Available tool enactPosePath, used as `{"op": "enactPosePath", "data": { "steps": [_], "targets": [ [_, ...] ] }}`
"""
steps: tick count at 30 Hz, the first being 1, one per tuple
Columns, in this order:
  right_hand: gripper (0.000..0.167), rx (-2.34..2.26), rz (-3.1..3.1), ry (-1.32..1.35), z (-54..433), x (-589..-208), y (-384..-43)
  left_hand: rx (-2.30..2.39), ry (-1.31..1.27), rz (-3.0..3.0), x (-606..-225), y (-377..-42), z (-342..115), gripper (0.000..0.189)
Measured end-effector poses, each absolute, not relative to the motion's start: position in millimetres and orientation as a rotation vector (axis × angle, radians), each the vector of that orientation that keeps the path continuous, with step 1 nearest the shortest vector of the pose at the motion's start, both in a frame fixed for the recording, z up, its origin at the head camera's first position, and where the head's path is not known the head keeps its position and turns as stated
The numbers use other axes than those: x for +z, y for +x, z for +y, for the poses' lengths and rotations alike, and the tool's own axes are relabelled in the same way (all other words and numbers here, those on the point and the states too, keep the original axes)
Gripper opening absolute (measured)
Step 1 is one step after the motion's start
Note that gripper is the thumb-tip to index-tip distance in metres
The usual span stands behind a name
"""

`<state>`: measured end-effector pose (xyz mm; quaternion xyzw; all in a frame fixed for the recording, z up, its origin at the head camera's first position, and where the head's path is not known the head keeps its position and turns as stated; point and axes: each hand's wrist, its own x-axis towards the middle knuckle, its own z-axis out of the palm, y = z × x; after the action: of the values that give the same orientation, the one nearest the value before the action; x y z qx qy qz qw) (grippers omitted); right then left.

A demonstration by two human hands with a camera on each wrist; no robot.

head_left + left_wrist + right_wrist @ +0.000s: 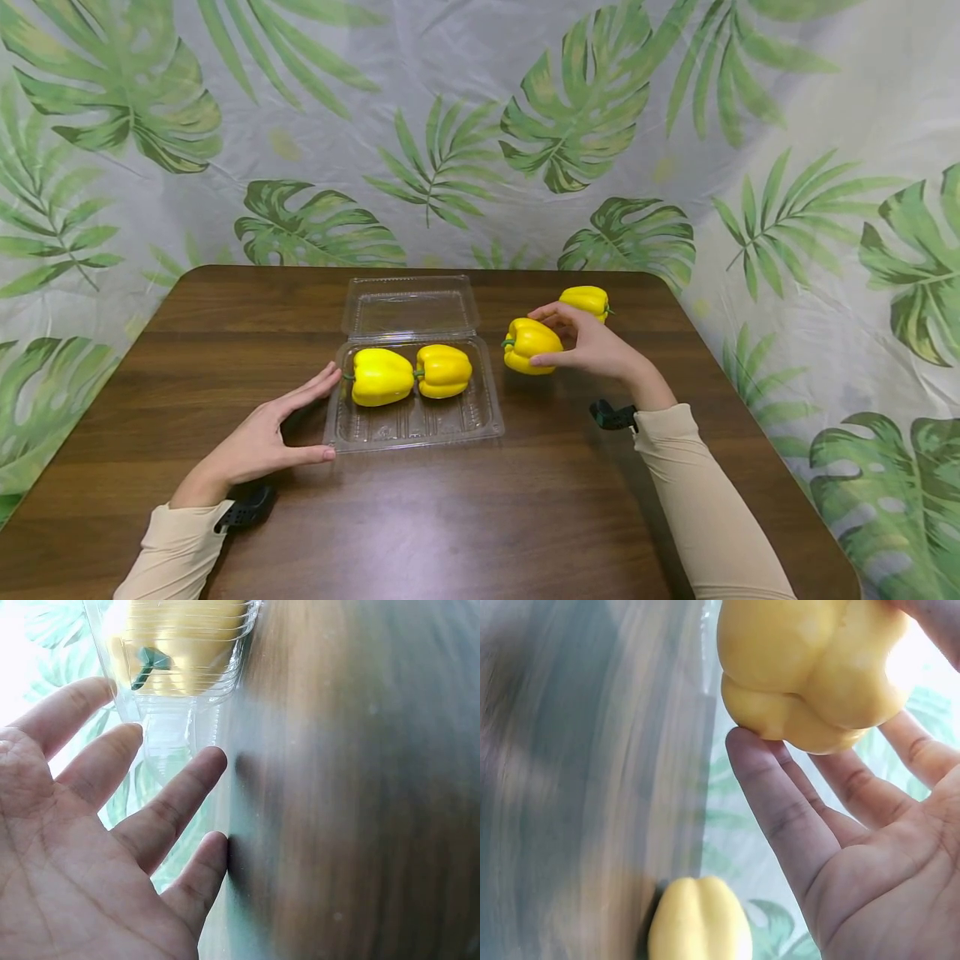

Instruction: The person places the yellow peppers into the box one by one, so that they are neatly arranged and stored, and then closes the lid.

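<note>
My right hand (592,346) holds a yellow bell pepper (529,347) between thumb and fingers, just right of a clear plastic clamshell container (412,429). In the right wrist view, the held bell pepper (810,667) shows its lobed bottom, with fingertips against it. Two more yellow bell peppers, a left one (382,377) and a right one (443,372), lie side by side in the container's base, stems to the left. Its lid (411,304) is folded back, away from me. My left hand (258,437) rests at the container's left edge, fingers extended and thumb near the front corner.
Another yellow bell pepper (585,301) lies on the brown wooden table (420,517) at the back right, behind my right hand. A leaf-patterned cloth (450,125) hangs beyond the table's far edge.
</note>
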<state>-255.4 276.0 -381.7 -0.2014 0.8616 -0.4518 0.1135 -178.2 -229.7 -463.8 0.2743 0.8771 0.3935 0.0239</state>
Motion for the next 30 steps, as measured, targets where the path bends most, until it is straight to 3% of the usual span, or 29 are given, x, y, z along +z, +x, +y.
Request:
{"op": "enactPosePath", "data": {
  "steps": [30],
  "targets": [
    [0.062,-1.165,2.436,-0.831,214,-367,-242,1.175,0.874,2.75,-463,-178,-232,0.099]
  ]
}}
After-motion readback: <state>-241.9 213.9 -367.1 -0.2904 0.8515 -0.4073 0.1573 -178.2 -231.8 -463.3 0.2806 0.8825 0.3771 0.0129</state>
